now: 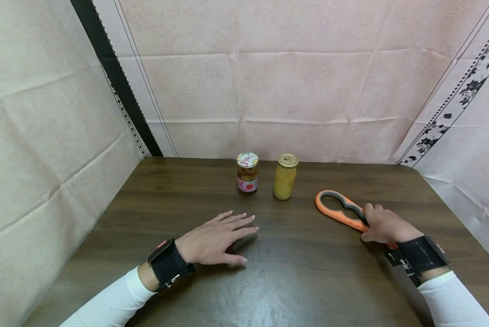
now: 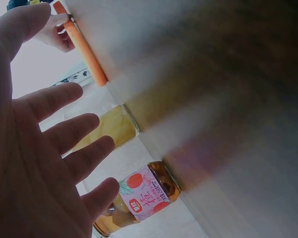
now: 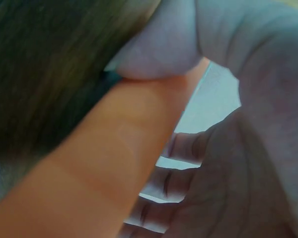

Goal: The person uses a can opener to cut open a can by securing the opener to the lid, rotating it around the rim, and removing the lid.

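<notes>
Orange-and-grey looped tool (image 1: 342, 218), one, in our right hand (image 1: 389, 225); two lidded jars.
We list the tool at the right side of the bench (image 1: 265, 281), its loop pointing toward the jars, our right thumb and fingers closed about its near end; our left hand (image 1: 216, 238), holding nothing, fingers extended and spread, palm down over the bench; a pink-labelled jar (image 1: 247, 173) with patterned white lid, upright; and just right of it, a yellow-filled jar (image 1: 285, 178), gold-lidded, upright.
</notes>
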Motion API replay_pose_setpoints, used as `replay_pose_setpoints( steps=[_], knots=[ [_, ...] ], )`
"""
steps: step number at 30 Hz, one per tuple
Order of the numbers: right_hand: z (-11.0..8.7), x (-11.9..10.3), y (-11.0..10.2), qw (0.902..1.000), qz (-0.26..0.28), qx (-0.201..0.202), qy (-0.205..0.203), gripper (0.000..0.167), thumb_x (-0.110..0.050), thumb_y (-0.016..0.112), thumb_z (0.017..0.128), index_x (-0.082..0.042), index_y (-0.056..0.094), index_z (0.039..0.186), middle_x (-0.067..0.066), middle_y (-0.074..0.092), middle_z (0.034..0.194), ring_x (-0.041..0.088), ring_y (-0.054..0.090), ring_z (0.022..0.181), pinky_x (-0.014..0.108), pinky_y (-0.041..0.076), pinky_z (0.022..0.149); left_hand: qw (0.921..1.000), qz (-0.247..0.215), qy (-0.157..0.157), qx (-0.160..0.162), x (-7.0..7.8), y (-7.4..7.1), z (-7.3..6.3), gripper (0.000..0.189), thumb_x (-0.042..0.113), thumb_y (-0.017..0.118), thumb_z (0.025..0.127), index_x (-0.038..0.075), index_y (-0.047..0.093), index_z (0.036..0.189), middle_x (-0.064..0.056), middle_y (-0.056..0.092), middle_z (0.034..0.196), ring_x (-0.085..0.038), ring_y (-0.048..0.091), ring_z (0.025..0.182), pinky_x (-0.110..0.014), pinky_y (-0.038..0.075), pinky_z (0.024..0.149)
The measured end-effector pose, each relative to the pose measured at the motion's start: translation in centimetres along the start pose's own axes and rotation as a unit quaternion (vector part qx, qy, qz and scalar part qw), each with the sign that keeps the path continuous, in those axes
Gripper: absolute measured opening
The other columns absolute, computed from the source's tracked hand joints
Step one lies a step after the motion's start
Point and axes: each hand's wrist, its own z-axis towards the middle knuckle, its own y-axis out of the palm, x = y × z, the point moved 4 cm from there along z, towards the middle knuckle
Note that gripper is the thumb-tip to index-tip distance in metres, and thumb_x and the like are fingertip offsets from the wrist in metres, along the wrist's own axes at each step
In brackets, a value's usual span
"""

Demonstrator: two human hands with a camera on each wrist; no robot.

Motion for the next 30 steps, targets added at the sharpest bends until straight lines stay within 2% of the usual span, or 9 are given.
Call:
replay_pose_setpoints(
  steps=[10, 17, 25, 30],
  knots=[
    [-0.01, 0.04, 0.30, 0.9995, 0.002, 0.029, -0.014, 0.044, -0.016, 0.078, 0.077, 0.001, 0.045, 0.102, 0.015, 0.044, 0.090, 0.029, 0.047, 0.077, 0.037, 0.039, 0.064, 1.0000, 0.000, -0.002, -0.004, 0.03, -0.02, -0.01, 0.075, 0.064, 0.051, 0.098, 0.026, 0.033, 0.159, -0.003, 0.023, 0.169, -0.023, 0.019, 0.158, -0.050, 0.014, 0.128],
    [-0.08, -0.12, 0.27, 0.9944, -0.015, 0.094, -0.046, 0.039, -0.005, 0.070, 0.076, 0.003, 0.040, 0.099, 0.019, 0.045, 0.085, 0.030, 0.051, 0.069, 0.041, 0.044, 0.058, 1.0000, 0.000, -0.001, -0.005, -0.04, -0.08, 0.00, 0.075, 0.064, 0.050, 0.098, 0.024, 0.034, 0.159, -0.003, 0.024, 0.169, -0.024, 0.020, 0.157, -0.050, 0.015, 0.128],
    [-0.12, -0.29, -0.01, 0.9876, -0.034, 0.135, -0.073, 0.034, -0.004, 0.068, 0.078, -0.002, 0.040, 0.097, 0.008, 0.051, 0.073, 0.023, 0.049, 0.060, 0.040, 0.041, 0.053, 0.9999, -0.005, -0.003, -0.010, -0.24, -0.05, 0.06, 0.074, 0.064, 0.051, 0.098, 0.024, 0.035, 0.159, -0.004, 0.025, 0.169, -0.024, 0.022, 0.157, -0.051, 0.016, 0.128],
    [-0.06, -0.34, -0.06, 0.9853, -0.045, 0.147, -0.074, 0.034, -0.005, 0.067, 0.078, -0.002, 0.042, 0.100, 0.007, 0.053, 0.072, 0.024, 0.051, 0.059, 0.041, 0.041, 0.051, 0.9998, -0.006, -0.005, -0.016, -0.34, 0.09, 0.12, 0.074, 0.064, 0.051, 0.098, 0.025, 0.034, 0.159, -0.002, 0.025, 0.169, -0.024, 0.023, 0.157, -0.050, 0.020, 0.127]
  ],
)
